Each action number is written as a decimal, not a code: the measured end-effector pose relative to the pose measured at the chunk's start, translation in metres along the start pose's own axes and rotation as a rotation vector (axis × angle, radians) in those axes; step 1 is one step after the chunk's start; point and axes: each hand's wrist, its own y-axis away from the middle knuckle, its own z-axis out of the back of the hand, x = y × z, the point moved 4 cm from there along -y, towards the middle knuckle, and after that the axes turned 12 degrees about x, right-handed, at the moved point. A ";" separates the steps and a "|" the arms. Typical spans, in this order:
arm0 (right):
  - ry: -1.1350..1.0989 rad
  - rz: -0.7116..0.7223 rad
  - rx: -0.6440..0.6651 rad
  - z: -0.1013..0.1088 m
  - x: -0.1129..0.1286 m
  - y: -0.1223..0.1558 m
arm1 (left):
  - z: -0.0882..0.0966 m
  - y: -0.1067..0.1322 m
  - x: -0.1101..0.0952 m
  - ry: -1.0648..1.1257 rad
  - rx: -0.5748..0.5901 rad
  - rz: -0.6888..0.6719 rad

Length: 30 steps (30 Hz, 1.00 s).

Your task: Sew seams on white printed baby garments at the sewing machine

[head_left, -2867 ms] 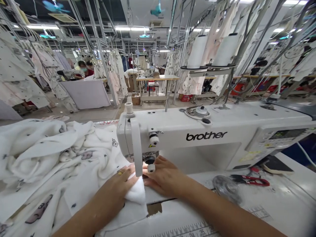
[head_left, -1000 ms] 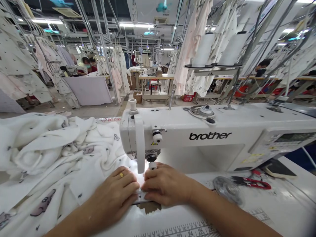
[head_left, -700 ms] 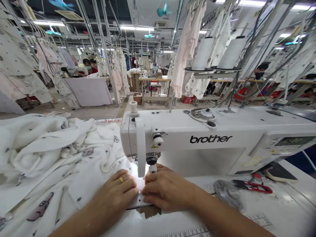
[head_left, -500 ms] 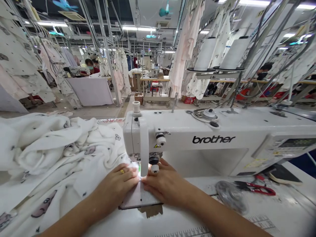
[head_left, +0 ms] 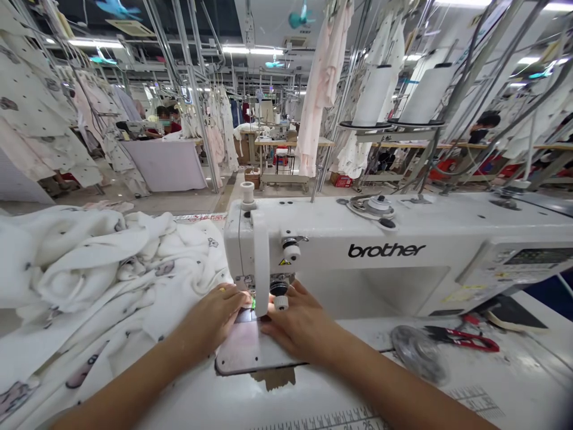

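A white sewing machine [head_left: 326, 233] marked "brother" stands in front of me. My left hand [head_left: 212, 316], with a ring on one finger, is closed at the left of the needle area. Its bent fingertips press on white printed fabric [head_left: 179, 298], which lies in a heap to the left. Right of the needle is my right hand [head_left: 304, 325], its fingers drawn together and its thumb low. The machine's head and a knob hide some of its fingertips, so what they hold cannot be made out. Bare metal bed plate [head_left: 244, 352] shows below the hands.
Red-handled thread snips [head_left: 470, 340] and a clear round object [head_left: 418, 352] lie right of my arm. A printed ruler [head_left: 331, 421] runs along the table front. Two thread cones [head_left: 425, 95] stand behind the machine. Hanging garments, other worktables and co-workers fill the background.
Both hands have shifted slightly away from me, toward the back of the needle area, and parted a little. More of the bed plate shows between them. The fabric heap has shifted slightly.
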 end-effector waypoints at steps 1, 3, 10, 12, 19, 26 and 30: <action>-0.015 -0.002 0.001 0.000 -0.001 0.000 | 0.000 -0.001 0.001 0.014 0.003 0.026; -0.041 -0.014 0.006 0.001 -0.001 0.000 | -0.001 -0.002 0.003 0.045 0.013 0.058; -0.066 -0.039 0.034 0.001 -0.001 -0.001 | -0.002 -0.006 0.008 0.136 0.024 0.109; -0.064 -0.042 0.035 0.001 -0.001 -0.002 | -0.002 -0.006 0.009 0.151 0.019 0.116; -0.066 -0.041 0.035 0.001 -0.001 -0.003 | -0.001 -0.005 0.010 0.130 -0.022 0.093; -0.050 -0.063 0.053 0.002 0.000 -0.001 | -0.001 -0.005 0.008 0.033 -0.008 -0.042; -0.040 -0.059 0.054 0.003 0.000 0.000 | 0.000 -0.003 0.002 -0.031 0.019 -0.133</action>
